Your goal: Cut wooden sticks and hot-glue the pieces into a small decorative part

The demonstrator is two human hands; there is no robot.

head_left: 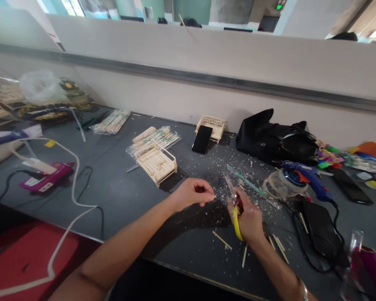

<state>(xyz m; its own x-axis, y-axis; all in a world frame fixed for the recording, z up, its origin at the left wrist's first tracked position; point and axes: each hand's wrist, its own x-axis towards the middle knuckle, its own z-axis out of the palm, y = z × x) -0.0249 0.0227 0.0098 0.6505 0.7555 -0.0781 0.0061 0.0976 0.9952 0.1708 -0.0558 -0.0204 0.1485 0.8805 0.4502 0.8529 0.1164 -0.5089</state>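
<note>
My right hand (248, 217) is closed around yellow-handled scissors (236, 219), whose blades point up and away over the scattered chips. Left of them, thumb and fingers of my left hand (196, 194) are pinched together; a tiny pale bit shows at the fingertips, too small to name. A miniature bench of thin wooden sticks (158, 165) stands beyond my left hand. Farther back is a second small stick-built seat (217, 124) with a black phone (202, 139) leaning on it. Loose wooden sticks (222, 240) lie on the table near my right hand.
Packs of sticks (156, 138) lie behind the bench. On the right are a blue glue gun (316, 184) on a clear tub, a black pouch (322, 230) and a black bag (275, 138). A white cable (77, 184) crosses the left side near a purple power strip (47, 177).
</note>
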